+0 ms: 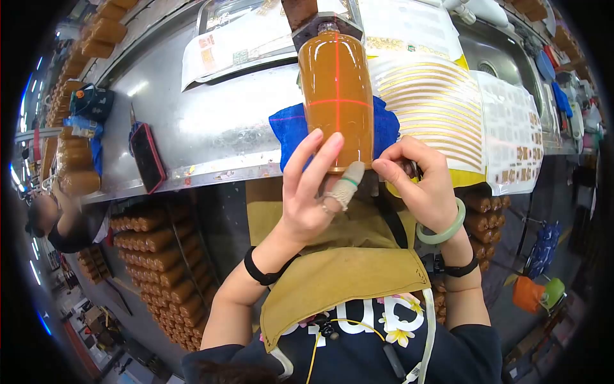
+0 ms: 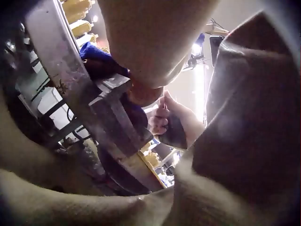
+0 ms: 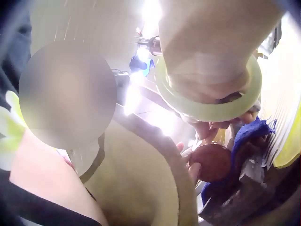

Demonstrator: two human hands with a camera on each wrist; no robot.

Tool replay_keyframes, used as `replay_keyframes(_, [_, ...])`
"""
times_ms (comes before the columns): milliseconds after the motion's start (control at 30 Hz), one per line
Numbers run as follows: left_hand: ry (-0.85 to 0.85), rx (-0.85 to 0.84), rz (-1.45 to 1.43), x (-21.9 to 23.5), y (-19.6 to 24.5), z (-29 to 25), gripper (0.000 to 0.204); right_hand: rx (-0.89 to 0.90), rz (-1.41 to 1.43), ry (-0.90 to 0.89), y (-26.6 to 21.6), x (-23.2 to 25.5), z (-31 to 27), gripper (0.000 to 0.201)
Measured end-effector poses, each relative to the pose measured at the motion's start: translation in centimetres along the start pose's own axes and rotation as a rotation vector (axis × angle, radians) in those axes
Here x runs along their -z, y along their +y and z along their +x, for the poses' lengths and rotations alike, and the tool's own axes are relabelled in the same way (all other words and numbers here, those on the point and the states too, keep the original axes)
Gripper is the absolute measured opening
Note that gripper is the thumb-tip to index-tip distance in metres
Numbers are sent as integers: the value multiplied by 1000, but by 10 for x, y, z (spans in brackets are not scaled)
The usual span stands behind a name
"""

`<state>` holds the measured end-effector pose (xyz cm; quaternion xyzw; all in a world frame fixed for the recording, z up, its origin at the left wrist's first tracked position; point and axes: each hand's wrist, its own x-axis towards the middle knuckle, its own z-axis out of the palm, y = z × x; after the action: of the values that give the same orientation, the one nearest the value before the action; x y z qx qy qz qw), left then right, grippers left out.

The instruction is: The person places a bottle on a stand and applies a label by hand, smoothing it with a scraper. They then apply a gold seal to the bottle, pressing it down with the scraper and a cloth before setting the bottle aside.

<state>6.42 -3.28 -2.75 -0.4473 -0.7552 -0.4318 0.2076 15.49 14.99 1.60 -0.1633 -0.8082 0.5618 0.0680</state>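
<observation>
An amber-brown bottle-shaped piece point(image 1: 338, 83) lies on a blue cloth point(image 1: 288, 131) at the bench edge, a red cross of light on it. The left hand point(image 1: 313, 185) rests its fingers on the near end, with a covering on one finger. At the right of that end, the right hand point(image 1: 419, 182) has thumb and forefinger brought together; whatever lies between them is too small to tell. In the right wrist view the round brown end point(image 3: 211, 162) shows beside the fingers. The left wrist view shows the right hand point(image 2: 181, 120) by the piece.
A metal fixture point(image 1: 327, 27) stands at the piece's far end. Sheets with golden strips point(image 1: 428, 109) lie right of it, a phone point(image 1: 148, 158) at left on the metal bench point(image 1: 211, 134). Stacks of brown bottles point(image 1: 160, 269) stand below; another person point(image 1: 70, 221) is at far left.
</observation>
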Motion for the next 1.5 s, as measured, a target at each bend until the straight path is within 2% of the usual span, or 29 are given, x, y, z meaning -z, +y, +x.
replay_keyframes(33, [0, -1, 0, -1, -5, 1, 53, 7, -4, 2, 0, -1, 0, 11])
replay_keyframes(100, [66, -204, -61, -5, -20, 2, 17, 3, -7, 1, -1, -2, 1, 11])
replay_keyframes(133, [136, -160, -52, -9, -19, 0, 18, -1, -10, 1, -2, -1, 1, 11])
replay_keyframes(167, [134, -160, -54, -10, -20, -5, 18, -2, -10, 3, -2, 0, 1, 11])
replay_keyframes(267, [172, -17, -26, -8, -23, -15, 31, -17, 34, -5, -4, -1, 0, 11])
replay_keyframes(367, [206, 4, -43, -6, -20, -16, 28, -18, 40, -26, -5, 1, 0, 12])
replay_keyframes(500, [116, -129, 142, -3, -14, -13, 19, -13, 15, 7, -1, 2, -1, 12])
replay_keyframes(633, [13, 19, -30, 0, 1, 0, 21, 6, 24, 14, 4, 1, 1, 12])
replay_keyframes(667, [-8, -64, -50, -2, -8, -2, 29, 6, 24, 13, 3, -1, 1, 12])
replay_keyframes(700, [-7, -64, -49, -4, -14, -3, 29, 1, 17, 21, 2, -2, 0, 12])
replay_keyframes(767, [172, -112, -19, -10, -21, -3, 35, -4, 7, 33, 0, -2, 1, 12])
replay_keyframes(833, [192, -56, 6, -9, -17, -6, 35, -3, 14, 2, -4, -2, 2, 13])
replay_keyframes(900, [206, 128, -75, -9, -17, -15, 39, 19, 11, 9, -2, -5, 3, 13])
replay_keyframes(1033, [190, 64, -3, -5, -13, -17, 32, 26, -4, 18, -3, -5, 2, 14])
replay_keyframes(1067, [149, 61, 25, -3, -11, -18, 23, 26, -4, 17, -3, -5, 2, 14])
replay_keyframes(1100, [148, 61, 25, -3, -10, -16, 23, 17, -7, 13, -2, -4, 2, 14])
replay_keyframes(1167, [119, -89, 123, -2, -8, -12, 25, 3, -10, 12, -2, -3, 1, 14])
replay_keyframes(1300, [11, -26, -55, 0, -7, -5, 32, 43, -25, 22, -3, -5, 2, 14])
replay_keyframes(1333, [91, -115, -44, -3, -16, -1, 35, 67, -37, 31, -2, -6, 3, 14])
replay_keyframes(1367, [91, -116, -44, -6, -19, -4, 35, 67, -37, 31, -3, -6, 4, 14])
replay_keyframes(1433, [224, -64, -47, -14, -23, -13, 41, 99, -53, 36, -5, -8, 5, 14])
replay_keyframes(1467, [198, 109, -177, -10, -17, -19, 36, 97, -52, 39, -6, -10, 5, 14])
replay_keyframes(1500, [195, 111, -179, -10, -18, -20, 36, 102, -57, 43, -8, -11, 5, 14])
